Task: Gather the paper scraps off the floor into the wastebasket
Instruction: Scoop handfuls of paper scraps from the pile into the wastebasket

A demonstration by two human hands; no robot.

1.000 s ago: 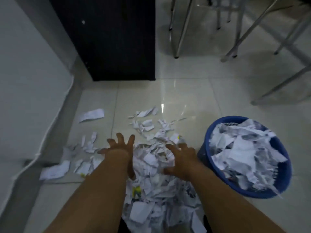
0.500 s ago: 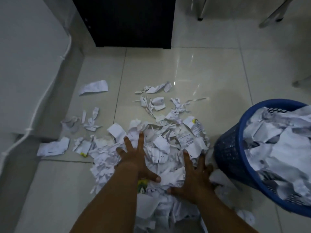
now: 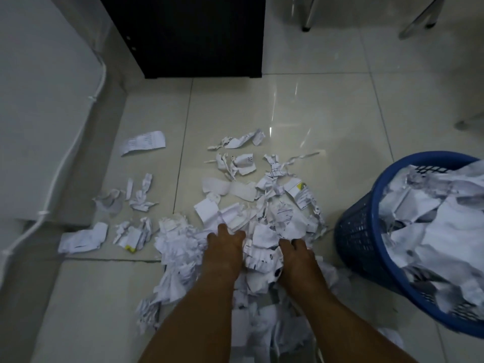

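Note:
A heap of torn white paper scraps point(image 3: 264, 221) covers the tiled floor in front of me. My left hand point(image 3: 224, 251) and my right hand point(image 3: 296, 259) dig into the heap side by side, fingers curled down into the paper and gripping a bunch of scraps between them. The fingertips are buried and hidden. A blue plastic wastebasket point(image 3: 358, 231) stands just right of my right hand, heaped with paper scraps. Loose scraps point(image 3: 142, 141) lie scattered farther left and ahead.
A black cabinet point(image 3: 193, 35) stands ahead against the floor. A white wall with a cable point(image 3: 65, 153) runs along the left. Metal chair legs point(image 3: 306, 19) stand at the top right. Bare tiles point(image 3: 314, 106) lie between the cabinet and the heap.
Both hands have gone from spread flat on the heap to curled into it, drawing closer together. The view has tilted down and nearer to the floor.

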